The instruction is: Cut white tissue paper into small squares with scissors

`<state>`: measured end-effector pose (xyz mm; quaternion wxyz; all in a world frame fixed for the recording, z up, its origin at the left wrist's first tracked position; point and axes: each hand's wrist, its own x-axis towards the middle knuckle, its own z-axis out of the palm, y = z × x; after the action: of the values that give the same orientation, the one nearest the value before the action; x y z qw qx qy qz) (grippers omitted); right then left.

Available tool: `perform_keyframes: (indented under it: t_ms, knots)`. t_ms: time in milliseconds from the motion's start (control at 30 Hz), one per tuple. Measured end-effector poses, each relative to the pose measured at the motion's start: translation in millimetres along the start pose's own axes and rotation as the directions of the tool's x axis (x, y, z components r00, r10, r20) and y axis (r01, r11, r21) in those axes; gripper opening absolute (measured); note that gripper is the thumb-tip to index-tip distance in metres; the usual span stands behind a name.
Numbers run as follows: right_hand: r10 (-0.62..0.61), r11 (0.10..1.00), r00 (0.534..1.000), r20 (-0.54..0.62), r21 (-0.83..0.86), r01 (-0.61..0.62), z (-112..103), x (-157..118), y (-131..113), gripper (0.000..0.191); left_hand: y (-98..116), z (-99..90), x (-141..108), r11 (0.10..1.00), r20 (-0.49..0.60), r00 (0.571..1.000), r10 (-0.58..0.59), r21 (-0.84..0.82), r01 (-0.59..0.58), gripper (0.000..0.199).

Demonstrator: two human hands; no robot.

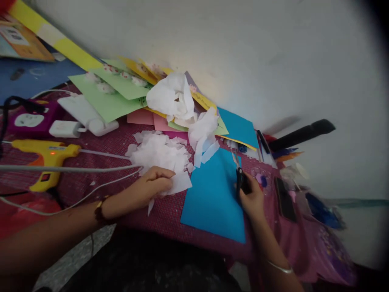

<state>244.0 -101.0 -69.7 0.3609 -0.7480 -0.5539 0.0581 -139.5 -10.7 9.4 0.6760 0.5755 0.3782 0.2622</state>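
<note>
Between its thumb and fingers, my left hand (158,180) pinches a small piece of white paper (181,183), just in front of a heap of white paper pieces (161,152). Black-handled scissors (239,174) are in my right hand (252,196), over the right edge of a blue paper sheet (212,194). Their blades point away from me and look slightly parted. Crumpled white tissue paper (172,95) lies behind the heap, and more torn white paper (203,132) overlaps the sheet's far left corner.
At the left are a yellow glue gun (50,156) with its light on, a purple power strip (33,119) and white cables. Green cards (106,95) with flowers lean near the wall. A phone (285,198) and plastic bag (328,251) are at the right.
</note>
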Motion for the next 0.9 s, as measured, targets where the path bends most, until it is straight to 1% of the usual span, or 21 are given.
perform_keyframes:
  t_ms: [67, 100, 167, 200, 233, 300, 333, 367, 433, 467, 533, 600, 667, 767, 833, 900]
  knots:
    - [0.026, 0.994, 1.0, -0.014, 0.102, -0.025, -0.4, -1.6, -1.5, 0.061, -7.5, 3.8, -3.7, 0.999, 0.051, 0.999, 0.004, 0.036, -0.006, 0.017]
    - [0.047, 0.987, 0.999, -0.022, 0.152, -0.043, -0.9, -3.1, -3.6, 0.063, -11.3, 5.7, -5.3, 0.999, 0.05, 0.999, -0.006, 0.033, 0.004, 0.019]
    - [0.099, 0.97, 0.995, -0.024, 0.225, -0.091, -3.0, -7.9, -11.1, 0.068, -16.4, 10.3, -6.7, 1.0, -0.007, 1.0, -0.013, 0.027, 0.013, 0.022]
    - [0.105, 0.963, 0.994, 0.004, 0.249, -0.103, -4.8, -11.0, -16.3, 0.07, -16.8, 13.2, -6.3, 1.0, -0.047, 0.999, -0.011, 0.028, 0.012, 0.024]
    - [0.085, 0.954, 0.995, 0.048, 0.283, -0.095, -7.4, -14.3, -22.2, 0.07, -15.3, 16.6, -5.1, 0.999, -0.082, 0.997, 0.0, 0.041, 0.003, 0.026]
    - [0.0, 0.932, 0.987, 0.16, 0.359, -0.058, -14.3, -21.0, -35.2, 0.069, -7.6, 25.0, -0.7, 0.995, -0.122, 0.991, 0.048, 0.098, -0.036, 0.029]
    - [-0.043, 0.926, 0.973, 0.226, 0.375, -0.046, -18.5, -23.6, -42.0, 0.068, -2.0, 29.8, 2.3, 0.99, -0.12, 0.99, 0.075, 0.126, -0.06, 0.029]
    - [-0.078, 0.921, 0.952, 0.297, 0.386, -0.045, -23.0, -25.3, -48.8, 0.067, 4.0, 35.0, 5.6, 0.987, -0.104, 0.99, 0.1, 0.139, -0.085, 0.029]
    - [-0.125, 0.924, 0.875, 0.468, 0.377, -0.07, -32.1, -24.9, -61.9, 0.068, 14.9, 45.1, 13.1, 0.987, -0.069, 0.99, 0.122, 0.113, -0.113, 0.029]
    - [-0.14, 0.927, 0.821, 0.553, 0.364, -0.087, -36.4, -23.0, -68.0, 0.068, 19.0, 49.5, 17.3, 0.988, -0.061, 0.99, 0.126, 0.097, -0.12, 0.028]
    - [-0.161, 0.926, 0.713, 0.683, 0.354, -0.13, -42.9, -16.5, -78.7, 0.068, 23.9, 55.4, 25.6, 0.985, -0.064, 0.987, 0.146, 0.102, -0.139, 0.027]
    - [-0.177, 0.914, 0.628, 0.758, 0.364, -0.181, -45.7, -9.0, -86.9, 0.068, 25.0, 56.9, 32.5, 0.976, -0.094, 0.98, 0.176, 0.147, -0.161, 0.027]
    - [-0.176, 0.905, 0.574, 0.8, 0.361, -0.226, -44.4, -2.5, -92.4, 0.068, 24.1, 54.9, 36.0, 0.971, -0.13, 0.974, 0.186, 0.177, -0.162, 0.027]
    - [-0.168, 0.894, 0.514, 0.841, 0.35, -0.281, -36.1, 3.7, -96.4, 0.063, 22.3, 49.3, 33.2, 0.975, -0.196, 0.971, 0.138, 0.198, -0.098, 0.031]
    - [-0.185, 0.884, 0.476, 0.86, 0.357, -0.302, -27.6, 6.2, -97.2, 0.06, 20.9, 45.7, 27.5, 0.978, -0.203, 0.975, 0.095, 0.2, -0.054, 0.033]
    - [-0.202, 0.877, 0.446, 0.872, 0.364, -0.313, -17.4, 7.9, -97.5, 0.057, 18.7, 42.6, 20.9, 0.981, -0.184, 0.982, 0.05, 0.193, -0.013, 0.035]
